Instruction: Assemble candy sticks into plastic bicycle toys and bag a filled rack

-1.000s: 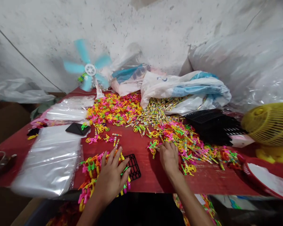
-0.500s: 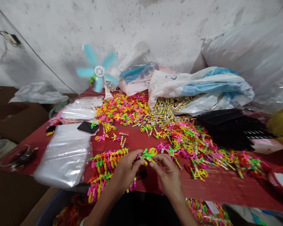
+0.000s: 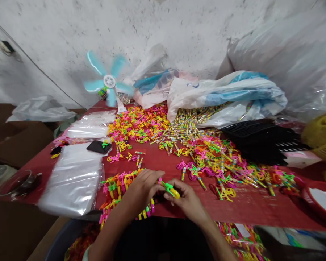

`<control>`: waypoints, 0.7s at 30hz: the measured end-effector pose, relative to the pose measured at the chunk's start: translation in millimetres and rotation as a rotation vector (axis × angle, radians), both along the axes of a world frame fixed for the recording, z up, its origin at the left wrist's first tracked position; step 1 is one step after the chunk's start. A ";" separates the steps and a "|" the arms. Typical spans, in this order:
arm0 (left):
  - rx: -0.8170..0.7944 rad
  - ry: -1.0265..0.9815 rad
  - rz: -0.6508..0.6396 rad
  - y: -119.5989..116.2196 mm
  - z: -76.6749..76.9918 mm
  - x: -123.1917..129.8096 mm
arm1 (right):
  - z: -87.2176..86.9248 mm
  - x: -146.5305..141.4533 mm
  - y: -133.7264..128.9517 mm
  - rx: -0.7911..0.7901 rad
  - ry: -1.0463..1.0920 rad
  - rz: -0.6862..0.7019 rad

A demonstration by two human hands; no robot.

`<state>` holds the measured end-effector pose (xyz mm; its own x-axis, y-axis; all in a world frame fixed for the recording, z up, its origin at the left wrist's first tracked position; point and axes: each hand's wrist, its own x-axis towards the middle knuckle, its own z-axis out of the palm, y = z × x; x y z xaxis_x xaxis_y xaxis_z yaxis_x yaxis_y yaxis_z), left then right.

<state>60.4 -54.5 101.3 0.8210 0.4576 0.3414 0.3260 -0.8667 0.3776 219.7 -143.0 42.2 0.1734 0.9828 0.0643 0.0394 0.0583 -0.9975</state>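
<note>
Between both hands, above the table's front edge, is a small plastic toy bicycle (image 3: 170, 190), green with yellow parts and a bit of pink at its left end. My left hand (image 3: 144, 188) has its fingertips closed at the toy's left end. On the right end, the thumb and fingers of my right hand (image 3: 185, 199) pinch the yellow part. Neat rows of coloured toy bicycles (image 3: 116, 185) stand beside and partly behind my left forearm. Loose toy bicycles mixed with small patterned tubes (image 3: 214, 159) lie in a heap beyond my right hand.
Clear plastic bags (image 3: 73, 177) and a black phone (image 3: 99, 146) lie left on the red table (image 3: 157, 159). A spinning fan (image 3: 109, 81) stands behind. Black plastic racks (image 3: 260, 139) and a red basket (image 3: 312, 203) are at the right.
The toy bicycle has turned in my fingers, from its side showing to nearly edge-on. My hands have shifted slightly, and the whole view has moved a little.
</note>
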 end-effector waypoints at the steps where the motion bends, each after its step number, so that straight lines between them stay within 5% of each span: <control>1: -0.022 0.002 0.024 4.1 0.7 -2.8 | -6.3 0.9 3.9 0.013 -0.016 -0.039; 5: -0.028 0.012 0.229 26.0 -8.2 -14.6 | -38.0 -5.2 27.9 0.057 -0.180 -0.238; 9: 0.050 0.086 0.319 43.0 -30.4 -17.1 | -55.2 -26.0 56.4 0.019 -0.208 -0.193; 14: 0.051 0.219 0.363 44.2 -45.2 -11.6 | -50.7 -39.8 70.0 0.006 -0.314 -0.152; 21: 0.065 0.285 0.367 34.4 -37.6 -6.7 | -38.2 -48.1 68.4 -0.083 -0.748 -0.054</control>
<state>53.7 -20.1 63.7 0.6741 0.7203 0.1635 0.6980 -0.6936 0.1777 171.6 -74.6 4.0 0.1604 0.9809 0.1097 0.7083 -0.0370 -0.7049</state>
